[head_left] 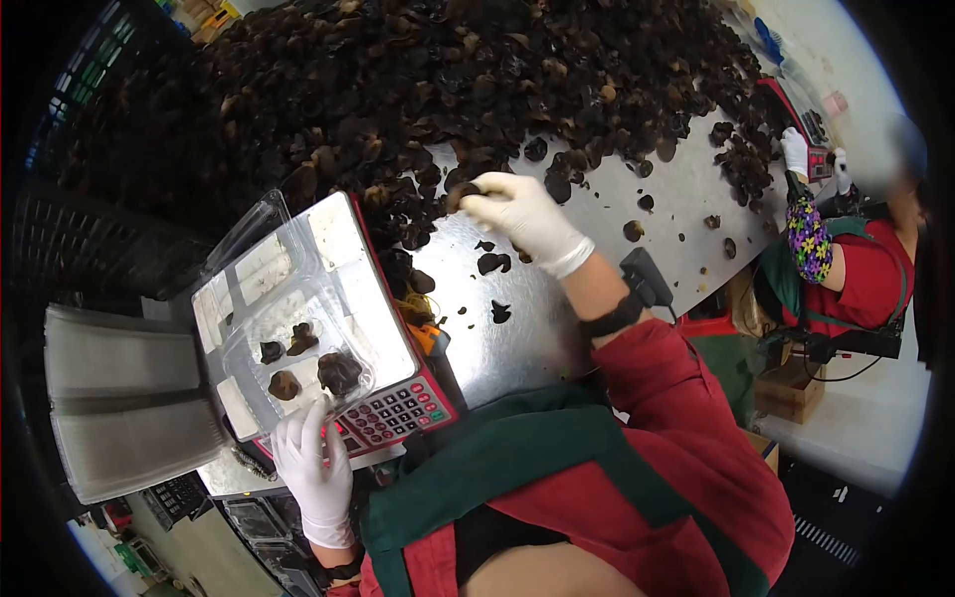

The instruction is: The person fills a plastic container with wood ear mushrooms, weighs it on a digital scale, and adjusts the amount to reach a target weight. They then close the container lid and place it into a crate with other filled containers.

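Note:
My right hand (527,219), in a white glove, pinches a dark brown mushroom piece (461,196) at the near edge of the big pile (418,90). At the lower left, my left hand (315,466), also gloved, touches the near edge of a clear plastic tray (368,378); its thumb and fingers are close together there. The tray lies on a red scale (403,348) with its clear lid raised at the far side. Several dark mushroom pieces (339,373) lie in the tray.
Stacked clear trays (129,398) stand left of the scale. Loose pieces (492,263) are scattered on the metal table (537,328). An orange-handled tool (430,339) lies beside the scale. At the right, a co-worker (856,259) in white gloves works at another red scale (818,162).

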`<state>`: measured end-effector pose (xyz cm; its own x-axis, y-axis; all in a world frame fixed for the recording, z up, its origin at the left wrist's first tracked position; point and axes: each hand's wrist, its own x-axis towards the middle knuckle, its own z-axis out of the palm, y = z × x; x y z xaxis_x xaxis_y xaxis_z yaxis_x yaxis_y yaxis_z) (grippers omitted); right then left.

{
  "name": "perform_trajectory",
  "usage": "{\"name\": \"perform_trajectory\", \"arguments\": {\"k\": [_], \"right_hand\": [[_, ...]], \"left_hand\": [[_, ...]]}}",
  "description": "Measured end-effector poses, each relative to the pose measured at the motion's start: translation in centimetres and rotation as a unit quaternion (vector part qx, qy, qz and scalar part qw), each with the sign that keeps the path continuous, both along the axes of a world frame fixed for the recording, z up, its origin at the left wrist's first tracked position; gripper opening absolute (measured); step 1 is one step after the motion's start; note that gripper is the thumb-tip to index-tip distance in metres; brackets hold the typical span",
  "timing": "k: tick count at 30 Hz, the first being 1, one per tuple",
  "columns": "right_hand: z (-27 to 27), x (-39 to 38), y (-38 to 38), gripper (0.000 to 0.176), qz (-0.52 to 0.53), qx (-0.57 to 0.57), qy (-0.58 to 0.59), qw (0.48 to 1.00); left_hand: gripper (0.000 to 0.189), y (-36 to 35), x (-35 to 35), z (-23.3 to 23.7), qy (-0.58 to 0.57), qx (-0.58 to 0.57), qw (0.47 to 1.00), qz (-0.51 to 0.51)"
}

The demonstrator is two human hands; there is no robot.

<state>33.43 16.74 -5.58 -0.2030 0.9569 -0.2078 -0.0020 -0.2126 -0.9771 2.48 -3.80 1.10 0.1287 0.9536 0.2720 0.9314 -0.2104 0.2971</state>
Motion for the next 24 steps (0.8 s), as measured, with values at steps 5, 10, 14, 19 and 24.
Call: {"name": "perform_trajectory", "arguments": {"k": [5, 10, 14, 19, 24], "right_hand": [[4.6, -10.0, -5.0, 0.025, 0.165, 0.292, 0.035, 0.941], [4.4, -11.5, -7.0, 0.029, 0.115, 0.42, -0.051, 0.899], [0.0, -3.4, -4.0, 0.021, 0.006, 0.406, -0.355, 0.842], [-5.3, 5.2, -5.0, 0.019, 0.037, 0.326, -0.452, 0.829], [-2.5, 7.9, -5.2, 0.012, -0.138, 0.049, -0.026, 0.989]], "left_hand": [[0.042, 0.0, -0.1, -0.2, 0.002, -0.001, 1.0, -0.003], [0.04, -0.1, -0.5, -0.4, 0.007, -0.003, 1.0, -0.016], [0.044, 0.0, -0.7, -0.6, 0.009, -0.016, 1.0, -0.01], [0.039, 0.3, -0.5, -0.6, 0.004, 0.008, 1.0, -0.026], [0.04, 0.2, -0.3, -0.3, 0.001, -0.006, 1.0, -0.018]]}}
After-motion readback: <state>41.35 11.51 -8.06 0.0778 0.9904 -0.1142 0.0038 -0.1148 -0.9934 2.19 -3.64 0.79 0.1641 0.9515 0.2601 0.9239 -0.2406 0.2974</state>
